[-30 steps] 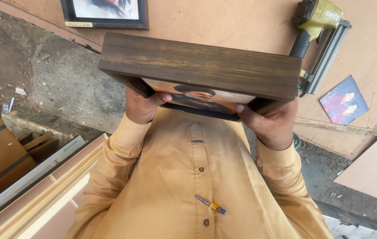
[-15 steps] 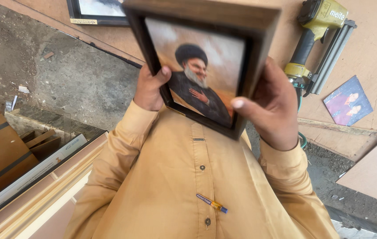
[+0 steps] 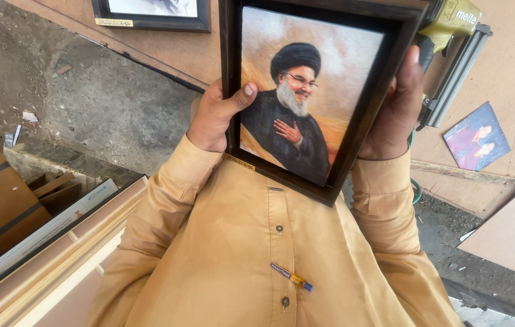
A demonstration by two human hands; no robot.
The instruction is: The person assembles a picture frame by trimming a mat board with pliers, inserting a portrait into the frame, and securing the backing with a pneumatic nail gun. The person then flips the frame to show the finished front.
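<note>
Holding a dark framed picture (image 3: 315, 91) up at the top middle, the left hand (image 3: 215, 118) and right hand (image 3: 396, 109) grip its two sides, fingers curled tight. This looks like checking; turning it needs steady hands.

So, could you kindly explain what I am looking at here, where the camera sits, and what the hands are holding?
The camera is worn on a person's head and looks down over their own chest, so the tan shirt fills the bottom of the picture. The left hand and right hand grip the two sides of a dark wooden picture frame holding a portrait, turned face-up towards the camera. Behind it, on a brown board, lie a yellow nail gun, a loose photo print and another framed picture. A pen is clipped to the shirt.
</note>
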